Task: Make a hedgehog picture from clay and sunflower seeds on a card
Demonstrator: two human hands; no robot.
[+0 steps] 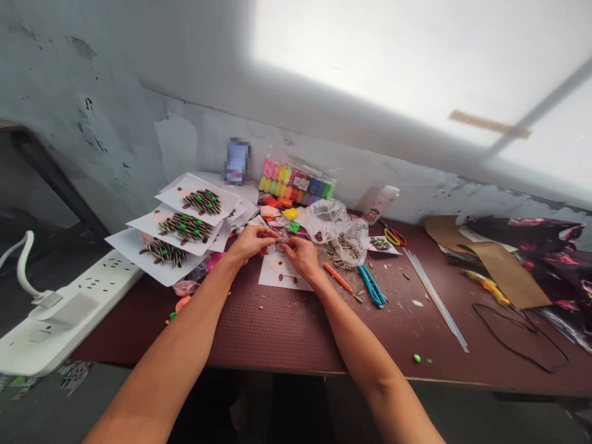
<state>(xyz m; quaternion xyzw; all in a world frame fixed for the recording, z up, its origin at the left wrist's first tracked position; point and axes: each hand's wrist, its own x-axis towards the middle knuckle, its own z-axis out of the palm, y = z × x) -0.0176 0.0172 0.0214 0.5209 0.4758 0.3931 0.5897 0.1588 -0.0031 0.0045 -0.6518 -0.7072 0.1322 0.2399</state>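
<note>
Fingers of my left hand (257, 242) and right hand (300, 254) are pinched close together over the white card (282, 274), which lies on the table (259, 327); what they grip, I can't tell. Clear plastic bags (330, 222) and sunflower seeds (342, 251) sit just right, the orange pen (339, 278) nearer me.

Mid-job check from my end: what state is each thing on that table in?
left hand, fingers curled, grip unclear
right hand, fingers curled, grip unclear
white card, flat, dark spots on it
seed cards, piled, overlapping
plastic bag, crumpled
bottle, lid on
phone, upright, screen lit
power strip, charger plugged in
scissors, lying down, blades unclear
glue gun, lying down
</note>
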